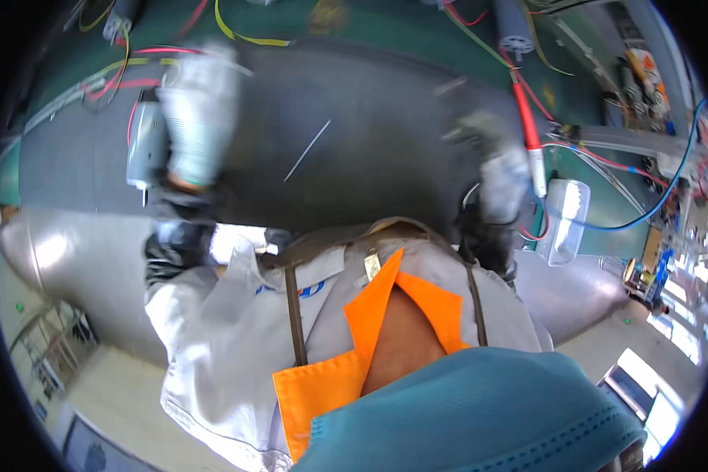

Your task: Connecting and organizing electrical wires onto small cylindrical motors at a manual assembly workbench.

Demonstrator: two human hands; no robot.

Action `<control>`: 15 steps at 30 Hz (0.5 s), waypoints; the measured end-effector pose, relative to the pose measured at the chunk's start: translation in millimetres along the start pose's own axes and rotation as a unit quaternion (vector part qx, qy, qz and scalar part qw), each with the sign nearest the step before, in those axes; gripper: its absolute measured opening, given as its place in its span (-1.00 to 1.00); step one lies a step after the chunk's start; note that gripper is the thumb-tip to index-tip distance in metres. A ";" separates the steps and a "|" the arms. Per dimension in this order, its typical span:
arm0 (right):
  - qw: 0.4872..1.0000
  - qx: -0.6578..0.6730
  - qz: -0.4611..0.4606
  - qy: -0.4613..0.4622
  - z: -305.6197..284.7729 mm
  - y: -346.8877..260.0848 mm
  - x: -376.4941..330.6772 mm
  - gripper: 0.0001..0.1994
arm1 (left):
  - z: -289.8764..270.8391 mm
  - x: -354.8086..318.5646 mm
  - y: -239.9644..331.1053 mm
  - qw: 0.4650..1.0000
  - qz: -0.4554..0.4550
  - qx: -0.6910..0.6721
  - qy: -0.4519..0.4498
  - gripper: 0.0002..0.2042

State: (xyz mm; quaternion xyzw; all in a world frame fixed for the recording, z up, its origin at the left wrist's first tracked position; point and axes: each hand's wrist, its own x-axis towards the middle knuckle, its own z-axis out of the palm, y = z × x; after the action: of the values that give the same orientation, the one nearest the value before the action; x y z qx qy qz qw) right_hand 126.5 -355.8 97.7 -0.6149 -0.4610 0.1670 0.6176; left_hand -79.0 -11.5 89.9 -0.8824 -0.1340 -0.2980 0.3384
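My left hand [202, 102], in a whitish knit glove, reaches over the far left part of the dark mat [354, 102]. Motion smears its fingers, so whether it holds anything does not show. Close beside it stands a grey box-shaped device [143, 141]. On the right, my right hand [499, 161] is also gloved and blurred, above the mat. Its fingers point inward, and their grip cannot be made out. A thin pale rod [307, 149] lies slantwise on the mat between both hands, apart from them. Just right of my right hand hangs a red and silver pen-shaped tool [531, 134].
A clear plastic tray [565, 220] sits at the right edge of the bench. Grey cylinders [515, 35] stand at the far side, near red wires and a yellow strip [263, 41]. A blue cable [645, 219] loops along the right, by a metal rail [621, 138].
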 end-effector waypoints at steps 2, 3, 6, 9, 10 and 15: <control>0.971 0.022 0.163 0.175 -14.2 11.4 11.6 -0.47 | 41.6 -62.7 -141.7 0.913 -0.312 -0.259 -0.046 -0.84; 0.933 -0.033 0.329 0.141 -45.1 33.1 8.8 -0.49 | 52.8 -115.6 -224.0 0.982 -0.174 0.003 -0.075 -0.71; 0.890 -0.098 0.444 0.043 -26.8 54.0 11.2 -0.62 | 6.0 -84.2 -188.3 0.883 -0.395 0.212 -0.136 -0.61; 0.943 -0.245 0.218 0.056 1.3 82.8 65.7 -0.62 | 9.1 -86.0 -114.1 0.875 -0.300 -0.357 -0.129 -0.63; 0.922 -0.362 0.115 0.072 8.9 89.6 98.1 -0.56 | -0.6 -81.9 -58.4 0.905 -0.242 -0.325 -0.129 -0.67; 0.817 -0.570 0.075 0.039 -2.1 187.2 240.1 -0.15 | -8.4 -52.8 72.4 0.848 0.013 -0.418 -0.325 -0.78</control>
State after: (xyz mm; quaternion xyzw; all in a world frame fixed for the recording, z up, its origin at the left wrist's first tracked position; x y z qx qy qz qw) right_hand 320.3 -136.3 14.4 -0.8954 -0.4023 -0.1039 0.1598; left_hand -92.4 -72.3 24.9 -0.9886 -0.0873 -0.0169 -0.1218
